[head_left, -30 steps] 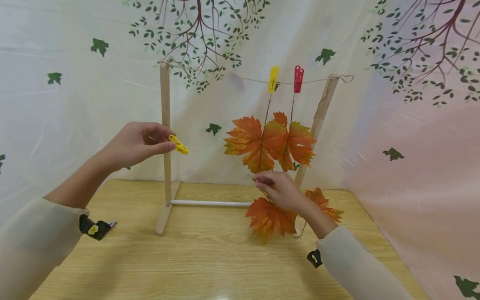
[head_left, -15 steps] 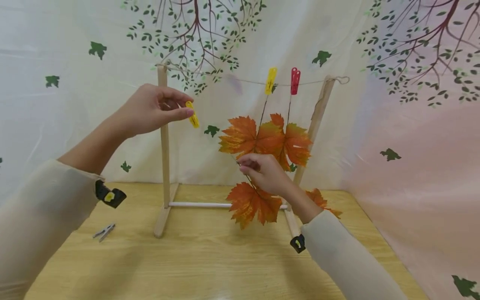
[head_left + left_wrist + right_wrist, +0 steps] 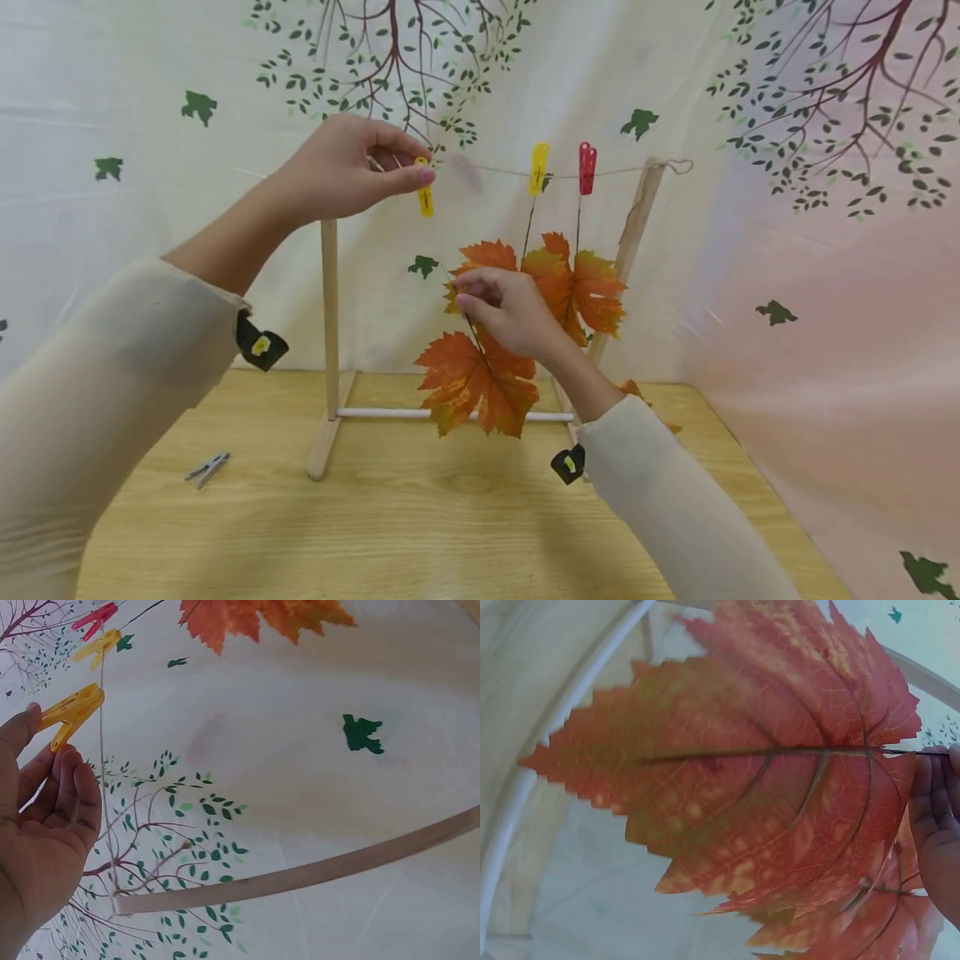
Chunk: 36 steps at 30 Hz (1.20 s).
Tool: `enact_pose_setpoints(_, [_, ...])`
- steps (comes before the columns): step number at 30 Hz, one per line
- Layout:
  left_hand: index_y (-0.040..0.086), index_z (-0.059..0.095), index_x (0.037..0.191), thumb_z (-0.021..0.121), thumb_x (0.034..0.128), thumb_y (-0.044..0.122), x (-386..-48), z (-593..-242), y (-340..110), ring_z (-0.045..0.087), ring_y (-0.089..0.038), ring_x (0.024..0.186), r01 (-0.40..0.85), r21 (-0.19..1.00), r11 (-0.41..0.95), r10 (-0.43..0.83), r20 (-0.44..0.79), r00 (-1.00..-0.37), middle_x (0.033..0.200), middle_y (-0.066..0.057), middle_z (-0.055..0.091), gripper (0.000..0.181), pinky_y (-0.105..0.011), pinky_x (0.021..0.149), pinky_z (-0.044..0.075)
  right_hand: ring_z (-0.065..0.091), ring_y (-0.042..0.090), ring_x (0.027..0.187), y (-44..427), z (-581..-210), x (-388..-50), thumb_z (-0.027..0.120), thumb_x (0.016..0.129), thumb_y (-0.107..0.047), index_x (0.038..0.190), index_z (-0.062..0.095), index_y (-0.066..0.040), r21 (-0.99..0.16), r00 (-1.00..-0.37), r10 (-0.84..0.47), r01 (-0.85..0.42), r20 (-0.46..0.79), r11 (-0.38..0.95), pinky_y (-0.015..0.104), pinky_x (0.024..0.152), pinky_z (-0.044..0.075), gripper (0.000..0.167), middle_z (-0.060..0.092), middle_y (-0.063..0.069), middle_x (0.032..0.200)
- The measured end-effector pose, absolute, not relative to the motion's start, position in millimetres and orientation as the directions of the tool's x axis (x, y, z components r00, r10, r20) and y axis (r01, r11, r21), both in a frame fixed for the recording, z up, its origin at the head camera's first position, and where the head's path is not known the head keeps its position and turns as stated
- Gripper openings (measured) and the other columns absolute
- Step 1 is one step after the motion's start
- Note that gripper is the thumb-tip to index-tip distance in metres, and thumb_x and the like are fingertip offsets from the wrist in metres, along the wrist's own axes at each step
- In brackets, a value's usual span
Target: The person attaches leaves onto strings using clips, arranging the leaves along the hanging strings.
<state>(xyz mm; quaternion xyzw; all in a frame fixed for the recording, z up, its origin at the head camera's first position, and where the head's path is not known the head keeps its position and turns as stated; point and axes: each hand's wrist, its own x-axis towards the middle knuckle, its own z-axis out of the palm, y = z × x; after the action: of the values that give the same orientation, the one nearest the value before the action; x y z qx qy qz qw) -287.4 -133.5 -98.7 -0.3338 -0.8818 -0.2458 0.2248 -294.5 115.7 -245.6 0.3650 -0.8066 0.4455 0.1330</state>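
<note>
My left hand (image 3: 352, 171) pinches a yellow clothespin (image 3: 425, 190) between thumb and fingers, close to the string (image 3: 487, 169). In the left wrist view the yellow clothespin (image 3: 73, 712) shows side-on by the fingertips. My right hand (image 3: 510, 308) pinches the thin stem of an orange artificial leaf (image 3: 480, 387), which hangs below the fingers; its blade (image 3: 765, 765) fills much of the right wrist view. Behind that hand, two orange leaves (image 3: 592, 292) hang by their stems from the string, one under a yellow clothespin (image 3: 537, 169), the other under a red clothespin (image 3: 587, 169).
Two wooden posts (image 3: 330, 317) joined by a white rod (image 3: 382, 412) carry the string. A grey clothespin (image 3: 207, 469) lies on the wooden table (image 3: 420, 517) at left. Another orange leaf (image 3: 633, 390) is partly hidden behind the right forearm. A printed cloth (image 3: 787, 225) hangs behind.
My left hand has risen and moved right with the yellow clothespin, up to the string's height. My right hand has lifted the leaf up and to the left.
</note>
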Motion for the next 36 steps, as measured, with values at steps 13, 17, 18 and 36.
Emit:
enact_pose_setpoints(13, [0.011, 0.071, 0.126, 0.06, 0.102, 0.045, -302.3, -69.3, -97.0, 0.054, -0.014, 0.09, 0.683, 0.259, 0.683, 0.443, 0.597, -0.669, 0.103, -0.001, 0.066, 0.044, -0.025, 0.077, 0.045, 0.066, 0.022, 0.082, 98.7, -194.0, -299.8, 0.067, 0.101, -0.016, 0.116, 0.069, -0.007, -0.766, -0.851, -0.192, -0.524, 0.489, 0.372, 0.03, 0.07, 0.055, 0.018, 0.074, 0.011, 0.098])
enact_pose_setpoints(17, [0.011, 0.07, 0.129, 0.059, 0.1031, 0.043, -305.8, -63.5, -86.7, 0.053, -0.015, 0.088, 0.671, 0.255, 0.696, 0.434, 0.596, -0.676, 0.103, -0.001, 0.064, 0.043, -0.025, 0.076, 0.045, 0.066, 0.022, 0.086, 98.3, -180.0, -302.1, 0.068, 0.1, -0.018, 0.115, 0.069, -0.009, -0.791, -0.871, -0.136, -0.486, 0.472, 0.371, 0.03, 0.074, 0.056, 0.017, 0.074, 0.008, 0.098])
enact_pose_setpoints(18, [0.011, 0.069, 0.131, 0.059, 0.1034, 0.043, -307.0, -62.2, -84.2, 0.053, -0.015, 0.088, 0.665, 0.256, 0.701, 0.43, 0.592, -0.682, 0.103, -0.001, 0.063, 0.043, -0.025, 0.076, 0.045, 0.067, 0.022, 0.086, 98.7, -177.4, -303.2, 0.068, 0.1, -0.018, 0.115, 0.07, -0.009, -0.796, -0.874, -0.127, -0.481, 0.47, 0.367, 0.029, 0.076, 0.057, 0.017, 0.074, 0.008, 0.097])
enact_pose_setpoints(36, [0.007, 0.073, 0.119, 0.058, 0.1054, 0.033, -327.1, -65.0, -52.2, 0.048, -0.015, 0.078, 0.661, 0.289, 0.692, 0.42, 0.583, -0.695, 0.092, -0.003, 0.059, 0.033, -0.025, 0.067, 0.041, 0.071, 0.025, 0.087, 107.2, -174.1, -318.4, 0.066, 0.101, -0.013, 0.116, 0.068, -0.005, -0.817, -0.863, -0.058, -0.496, 0.503, 0.294, 0.03, 0.08, 0.058, 0.017, 0.073, 0.01, 0.096])
